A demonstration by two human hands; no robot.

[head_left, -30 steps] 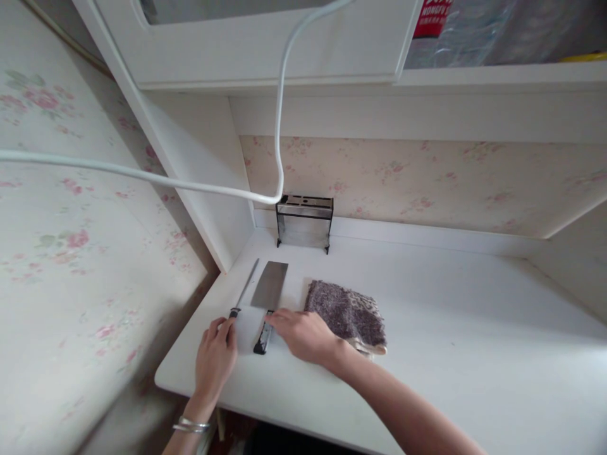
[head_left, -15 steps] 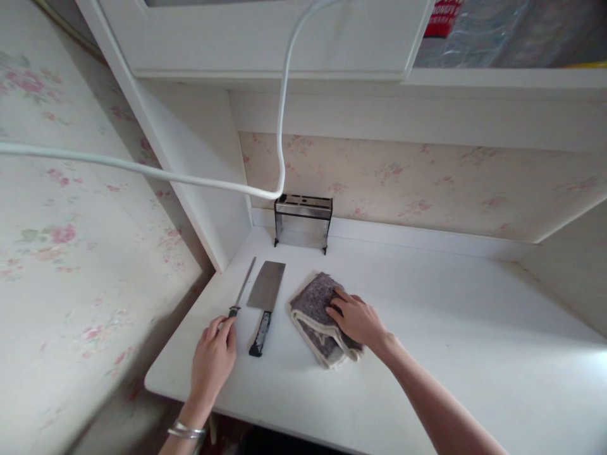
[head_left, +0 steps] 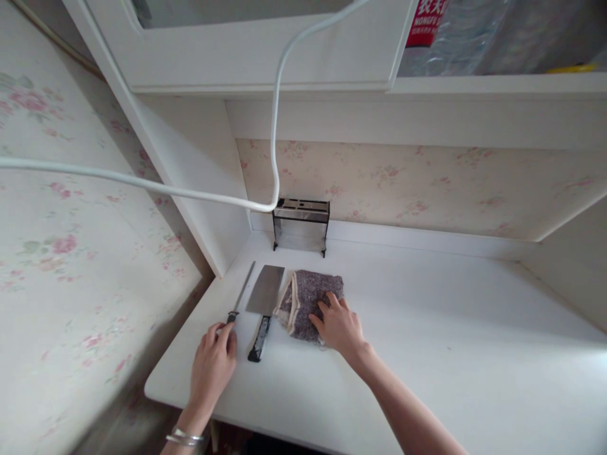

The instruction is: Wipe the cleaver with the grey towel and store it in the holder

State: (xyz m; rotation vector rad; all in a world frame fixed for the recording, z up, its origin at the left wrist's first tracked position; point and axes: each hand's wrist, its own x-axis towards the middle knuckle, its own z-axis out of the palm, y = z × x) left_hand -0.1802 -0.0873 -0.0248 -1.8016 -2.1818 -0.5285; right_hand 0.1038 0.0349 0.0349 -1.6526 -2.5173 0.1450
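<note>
My left hand (head_left: 214, 361) is closed around the black handle of a sharpening steel (head_left: 241, 296), whose thin rod points away from me on the white tabletop. Just right of it lies a cleaver (head_left: 266, 289), its broad blade at the far end and its worn black handle towards me. A folded grey-purple cloth (head_left: 303, 297) with a cream edge lies beside the cleaver, its left corner close to the blade. Fingers spread, my right hand (head_left: 337, 323) rests on the cloth's right part; the palm side is hidden.
A knife block (head_left: 300, 229) with clear sides and a slotted top stands against the back wall. A white cable (head_left: 199, 194) hangs across the view in front of the cabinet (head_left: 265, 60). Wrapped bottles (head_left: 459, 38) sit on the upper right shelf. The papered wall (head_left: 95, 265) borders the left side.
The cloth has turned and shifted left, towards the cleaver, with my right hand moving left along with it. My left hand stays at the sharpening steel. The view has tilted slightly upward.
</note>
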